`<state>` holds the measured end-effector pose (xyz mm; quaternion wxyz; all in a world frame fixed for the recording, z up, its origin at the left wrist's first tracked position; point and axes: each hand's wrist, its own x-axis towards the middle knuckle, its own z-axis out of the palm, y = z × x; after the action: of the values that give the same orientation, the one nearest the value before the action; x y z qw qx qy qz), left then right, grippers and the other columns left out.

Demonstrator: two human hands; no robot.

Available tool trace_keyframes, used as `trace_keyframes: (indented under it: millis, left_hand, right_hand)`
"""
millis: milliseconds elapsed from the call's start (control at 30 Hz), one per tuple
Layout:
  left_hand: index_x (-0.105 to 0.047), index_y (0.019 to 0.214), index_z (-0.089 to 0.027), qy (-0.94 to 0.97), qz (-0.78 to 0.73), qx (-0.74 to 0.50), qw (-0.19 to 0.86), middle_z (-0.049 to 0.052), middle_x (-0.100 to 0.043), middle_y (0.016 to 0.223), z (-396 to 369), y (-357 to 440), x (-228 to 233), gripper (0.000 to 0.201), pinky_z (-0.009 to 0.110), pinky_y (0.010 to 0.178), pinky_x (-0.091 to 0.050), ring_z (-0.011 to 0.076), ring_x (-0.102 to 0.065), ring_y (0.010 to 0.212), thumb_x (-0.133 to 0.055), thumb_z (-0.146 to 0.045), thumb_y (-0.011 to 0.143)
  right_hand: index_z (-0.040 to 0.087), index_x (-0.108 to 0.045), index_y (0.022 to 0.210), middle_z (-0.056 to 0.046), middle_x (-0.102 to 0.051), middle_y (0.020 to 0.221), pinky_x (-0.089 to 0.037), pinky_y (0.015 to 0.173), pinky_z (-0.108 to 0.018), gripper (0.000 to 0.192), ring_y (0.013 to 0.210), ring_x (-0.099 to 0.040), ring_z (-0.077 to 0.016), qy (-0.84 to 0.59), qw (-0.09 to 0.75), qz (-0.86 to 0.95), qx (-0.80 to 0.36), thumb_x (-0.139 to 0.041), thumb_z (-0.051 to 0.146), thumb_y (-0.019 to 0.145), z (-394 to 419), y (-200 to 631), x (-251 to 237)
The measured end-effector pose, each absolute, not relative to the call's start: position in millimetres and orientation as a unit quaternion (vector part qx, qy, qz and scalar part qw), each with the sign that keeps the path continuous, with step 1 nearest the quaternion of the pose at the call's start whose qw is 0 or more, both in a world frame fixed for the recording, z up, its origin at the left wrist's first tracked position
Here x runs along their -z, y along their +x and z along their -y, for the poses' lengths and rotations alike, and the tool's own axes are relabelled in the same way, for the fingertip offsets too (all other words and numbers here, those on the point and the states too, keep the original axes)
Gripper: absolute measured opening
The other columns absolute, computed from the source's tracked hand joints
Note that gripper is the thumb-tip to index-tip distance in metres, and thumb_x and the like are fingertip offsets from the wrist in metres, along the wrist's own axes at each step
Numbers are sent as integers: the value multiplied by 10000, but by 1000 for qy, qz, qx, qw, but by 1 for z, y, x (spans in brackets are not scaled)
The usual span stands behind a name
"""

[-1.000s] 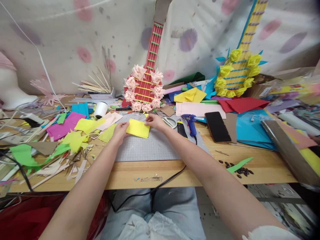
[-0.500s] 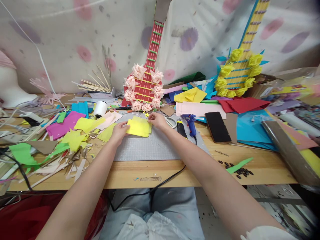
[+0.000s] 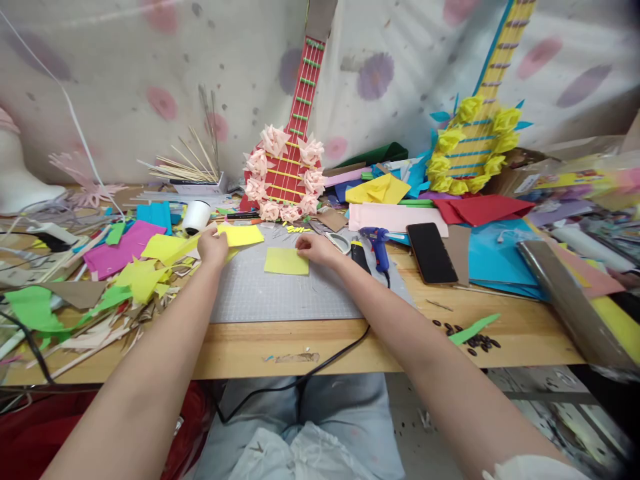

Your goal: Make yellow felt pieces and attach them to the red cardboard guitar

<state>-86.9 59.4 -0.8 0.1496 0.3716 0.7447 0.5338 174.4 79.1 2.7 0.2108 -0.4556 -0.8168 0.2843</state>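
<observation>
My left hand [image 3: 213,245] is closed on yellow paper pieces [image 3: 243,235], which stick out to its right over the left side of the grey cutting mat [image 3: 250,300]. A paler yellow paper rectangle [image 3: 286,261] is on the middle of the mat. At its upper right corner, my right hand [image 3: 316,249] pinches the edge between thumb and fingers. Beyond that hand are a scissors handle [image 3: 341,243], a black-and-yellow cutter [image 3: 359,255] and a blue glue gun [image 3: 379,248].
A red paper guitar [image 3: 285,180] with pink flowers stands behind the mat; a yellow one [image 3: 470,147] leans at the right. Coloured paper scraps [image 3: 125,247] cover the left side. A phone [image 3: 431,252] and black beans [image 3: 480,343] are on the right. A black cord [image 3: 325,363] crosses the table edge.
My left hand has moved left, carrying yellow pieces away from the stack. One pale yellow rectangle stays at my right hand, which has barely moved. The view has shifted slightly.
</observation>
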Motion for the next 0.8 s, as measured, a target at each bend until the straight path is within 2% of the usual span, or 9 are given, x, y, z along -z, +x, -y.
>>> trace_keyframes:
  millis: [67, 133, 200, 233, 300, 433, 567, 633, 800]
  left_hand:
    - [-503, 1073, -45, 401, -770, -484, 111, 188, -580, 1071, -53, -84, -5, 350, 472, 931, -401, 250, -555, 1026, -542, -155, 743]
    - [-429, 1182, -60, 436, -759, -477, 76, 199, -463, 1242, -43, -77, -11, 474, 440, 1026, -315, 247, -432, 1185, -555, -147, 733]
    - [-383, 1228, -73, 493, -729, -476, 5, 195, -328, 1346, -32, -67, -14, 538, 402, 1080, -245, 241, -291, 1284, -548, -129, 719]
    - [-385, 1227, -81, 528, -704, -474, -28, 187, -323, 1345, -27, -61, -13, 536, 394, 1085, -238, 237, -277, 1288, -537, -122, 715]
    - [-413, 1200, -117, 604, -648, -461, -52, 152, -410, 1278, -19, -48, -7, 486, 397, 1070, -271, 225, -331, 1252, -505, -126, 722]
    - [-460, 1155, -166, 718, -574, -393, 8, 102, -522, 1172, -4, -23, 15, 391, 392, 1001, -352, 206, -451, 1147, -473, -206, 766]
    - [-467, 1187, -163, 792, -535, -288, 68, 108, -523, 1216, 6, -12, 26, 535, 401, 1009, -329, 230, -410, 1188, -581, -401, 721]
    - [-498, 1173, -160, 798, -539, -261, 68, 106, -534, 1215, 7, -11, 26, 545, 409, 1014, -315, 240, -393, 1200, -596, -428, 709]
    - [-657, 886, -206, 781, -556, -276, 67, 46, -650, 1032, 3, -13, 22, 202, 367, 954, -369, 187, -518, 1032, -501, -301, 800]
  right_hand:
    - [180, -602, 882, -46, -629, 940, -405, 817, -320, 202, 907, -546, -181, -454, 232, 836, -201, -593, 167, 680, -74, 175, -4]
    - [182, -596, 925, -59, -604, 1024, -368, 888, -342, 232, 1006, -502, -198, -425, 252, 855, -158, -602, 207, 695, -66, 179, -5]
    - [181, -588, 956, -62, -588, 1044, -362, 899, -335, 250, 1019, -490, -194, -377, 246, 879, -156, -596, 248, 715, -55, 185, -6]
    - [179, -585, 972, -63, -583, 1041, -367, 889, -327, 269, 1006, -493, -190, -352, 228, 894, -156, -595, 256, 715, -49, 188, -5]
    - [171, -575, 1012, -75, -571, 1053, -367, 880, -318, 311, 1000, -488, -193, -321, 193, 917, -136, -590, 232, 707, -38, 192, -3]
    - [156, -564, 1030, -87, -580, 1026, -354, 869, -313, 322, 967, -489, -190, -342, 174, 921, -70, -500, 100, 719, -30, 190, 6]
    - [164, -586, 980, -74, -614, 954, -357, 839, -303, 270, 921, -511, -185, -394, 205, 893, -66, -440, 87, 767, -36, 182, 16]
    - [173, -596, 962, -63, -627, 948, -358, 838, -300, 248, 911, -522, -181, -406, 227, 881, -86, -447, 102, 776, -38, 181, 18]
    - [187, -608, 950, -43, -639, 943, -375, 818, -280, 227, 884, -538, -158, -396, 261, 867, -154, -497, 125, 762, -30, 185, 18]
